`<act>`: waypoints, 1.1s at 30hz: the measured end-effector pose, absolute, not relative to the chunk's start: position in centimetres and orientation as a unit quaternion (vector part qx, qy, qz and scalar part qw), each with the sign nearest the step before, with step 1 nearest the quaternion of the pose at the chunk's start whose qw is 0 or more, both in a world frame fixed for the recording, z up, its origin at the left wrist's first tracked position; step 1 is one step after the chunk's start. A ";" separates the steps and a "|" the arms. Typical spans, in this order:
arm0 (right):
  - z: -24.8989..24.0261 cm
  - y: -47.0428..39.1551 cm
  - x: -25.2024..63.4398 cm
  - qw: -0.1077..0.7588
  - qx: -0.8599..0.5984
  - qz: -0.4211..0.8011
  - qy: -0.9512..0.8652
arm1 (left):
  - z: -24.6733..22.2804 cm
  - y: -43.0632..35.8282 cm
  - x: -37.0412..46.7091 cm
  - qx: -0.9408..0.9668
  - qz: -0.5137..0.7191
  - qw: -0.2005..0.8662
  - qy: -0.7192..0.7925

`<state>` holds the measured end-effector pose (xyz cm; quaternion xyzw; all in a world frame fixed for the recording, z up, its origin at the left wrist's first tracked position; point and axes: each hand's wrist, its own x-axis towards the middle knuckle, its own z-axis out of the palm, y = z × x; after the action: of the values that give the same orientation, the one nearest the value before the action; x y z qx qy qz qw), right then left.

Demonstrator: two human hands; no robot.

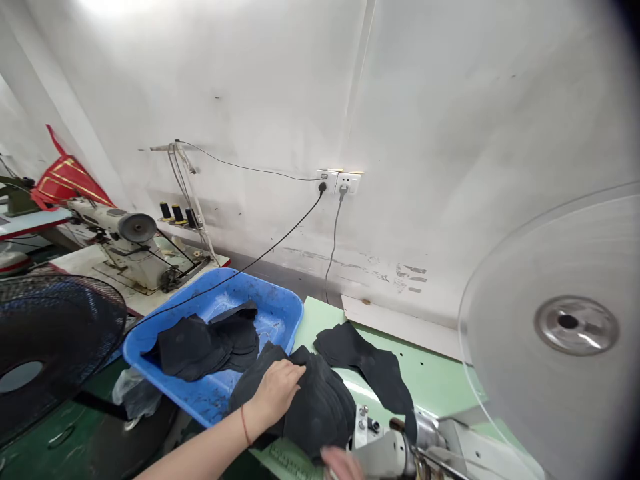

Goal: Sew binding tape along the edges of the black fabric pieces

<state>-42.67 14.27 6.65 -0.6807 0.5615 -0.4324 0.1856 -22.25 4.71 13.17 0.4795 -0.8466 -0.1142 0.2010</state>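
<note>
My left hand (277, 390), with a thin red string at the wrist, is closed over the upper part of a thick stack of black cut pieces (320, 407). The pieces look like fabric or soft sheet material. This stack lies between the blue tub and the green machine table. Only part of my right hand (343, 463) shows at the bottom edge, close to the stack's lower corner; its fingers are blurred and cut off. More black pieces (367, 367) lie on the table to the right, and another pile (200, 343) rests inside the blue tub (280, 303).
At the right, a machine head (385, 447) stands near the stack, beside a large clear disc (530, 267). A black fan (55, 347) is at the left. Behind it stands a sewing machine (133, 233). Power cords run from wall sockets (340, 181), one crossing the tub.
</note>
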 end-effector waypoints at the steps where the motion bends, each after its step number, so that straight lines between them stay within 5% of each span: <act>1: 7.1 13.2 -41.2 0.173 -0.712 -0.422 0.535 | 13.1 5.0 -21.8 0.484 -0.116 0.214 -0.840; 13: 10.9 7.1 -37.6 0.018 -0.826 -0.346 0.444 | 13.9 7.5 -17.4 0.431 -0.166 0.243 -0.853; 26: 20.8 12.8 -37.4 0.053 -0.877 -0.280 0.388 | 24.2 12.4 -16.2 0.402 -0.276 0.269 -0.831; 33: 17.6 9.1 -38.0 -0.003 -0.858 -0.243 0.453 | 19.8 8.1 -17.3 0.482 -0.211 0.198 -0.827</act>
<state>-37.96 9.06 17.55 -0.8577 0.4532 -0.2429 -0.0026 -17.31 8.08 19.81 0.4821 -0.8271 -0.2106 0.1976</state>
